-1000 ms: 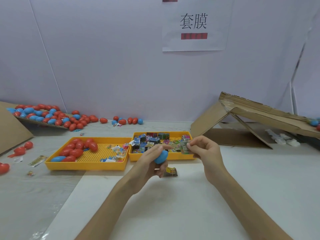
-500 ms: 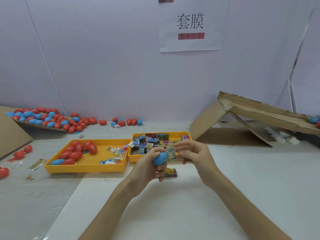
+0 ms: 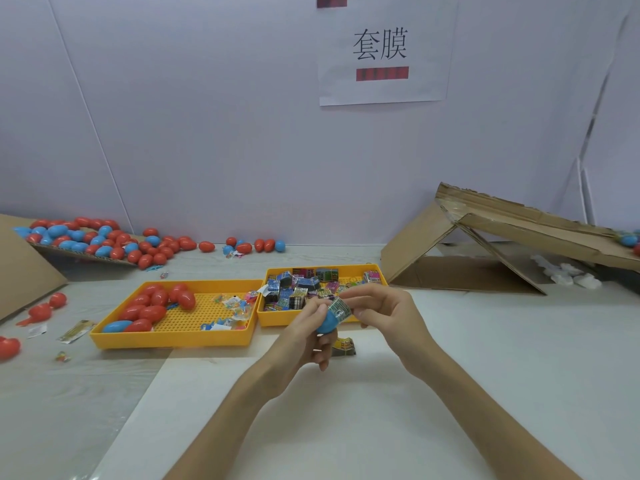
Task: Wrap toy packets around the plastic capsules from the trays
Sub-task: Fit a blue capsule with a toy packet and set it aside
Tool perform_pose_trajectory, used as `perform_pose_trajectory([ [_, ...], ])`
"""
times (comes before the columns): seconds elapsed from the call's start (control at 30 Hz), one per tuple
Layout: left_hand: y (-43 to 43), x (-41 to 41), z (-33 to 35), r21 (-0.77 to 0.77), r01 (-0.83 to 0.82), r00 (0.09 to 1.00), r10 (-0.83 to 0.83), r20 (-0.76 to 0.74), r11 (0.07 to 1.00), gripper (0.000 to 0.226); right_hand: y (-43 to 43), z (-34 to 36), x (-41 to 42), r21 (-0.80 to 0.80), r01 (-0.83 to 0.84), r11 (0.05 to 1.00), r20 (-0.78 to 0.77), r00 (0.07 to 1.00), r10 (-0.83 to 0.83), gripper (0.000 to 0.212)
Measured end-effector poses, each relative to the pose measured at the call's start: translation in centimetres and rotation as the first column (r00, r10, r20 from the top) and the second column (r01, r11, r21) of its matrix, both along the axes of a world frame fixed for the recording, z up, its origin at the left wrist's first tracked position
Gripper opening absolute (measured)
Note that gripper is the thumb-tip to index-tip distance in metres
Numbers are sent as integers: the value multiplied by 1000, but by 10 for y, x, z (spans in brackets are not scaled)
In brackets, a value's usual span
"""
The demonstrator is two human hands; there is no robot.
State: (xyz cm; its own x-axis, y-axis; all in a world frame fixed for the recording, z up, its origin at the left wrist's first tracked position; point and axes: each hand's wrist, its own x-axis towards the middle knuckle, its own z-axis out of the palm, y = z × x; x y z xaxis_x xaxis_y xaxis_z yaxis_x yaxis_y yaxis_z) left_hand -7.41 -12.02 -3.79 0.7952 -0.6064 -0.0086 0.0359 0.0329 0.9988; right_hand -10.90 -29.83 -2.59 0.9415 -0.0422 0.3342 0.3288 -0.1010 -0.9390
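The left hand (image 3: 303,336) grips a blue capsule (image 3: 326,323) above the bench (image 3: 485,358), just in front of 2 yellow trays (image 3: 173,339). The right hand (image 3: 382,315) pinches a printed toy packet (image 3: 340,307) seated over the capsule's upper end. Wrapping looks underway. Next, the packet probably needs drawing further down, snugly and without tearing.

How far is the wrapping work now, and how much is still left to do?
Done: I cannot confirm any; the far capsules on the cardboard ramp are too small to judge. In hand: the left hand grips a blue capsule, the right hand fits a packet over its end. Left: many red capsules in the left tray, many loose packets in the right tray.
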Motion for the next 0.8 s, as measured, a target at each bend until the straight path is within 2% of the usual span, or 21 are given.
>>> perform_pose_trajectory([
  [0.13, -1, 1, -2, 28, -12, 1000, 12, -17, 1000, 51, 2, -2, 0, -9, 9, 1000, 36, 999, -9, 34],
  [0.3, -1, -1, 6, -74, 20, 996, -27, -91, 997, 41, 2, -3, 0, 9, 64, 998, 99, 993, -65, 25],
  [0.4, -2, -2, 5, -69, 1, 997, -6, -82, 998, 28, 2, -2, 0, 31, 70, 997, 98, 993, -73, 23],
  [0.53, -1, -3, 6, -57, -16, 998, 12, -69, 998, 28, 3, -1, -1, 20, 47, 999, 82, 995, -49, 19],
  [0.7, -2, -3, 5, -62, 13, 998, -17, -64, 998, 26, 2, -1, -2, 32, 38, 999, 61, 997, -40, 26],
  [0.8, -1, -3, 6, -78, 33, 998, -37, -55, 996, 48, 0, -1, -1, 93, 36, 995, 44, 998, -40, 30],
])
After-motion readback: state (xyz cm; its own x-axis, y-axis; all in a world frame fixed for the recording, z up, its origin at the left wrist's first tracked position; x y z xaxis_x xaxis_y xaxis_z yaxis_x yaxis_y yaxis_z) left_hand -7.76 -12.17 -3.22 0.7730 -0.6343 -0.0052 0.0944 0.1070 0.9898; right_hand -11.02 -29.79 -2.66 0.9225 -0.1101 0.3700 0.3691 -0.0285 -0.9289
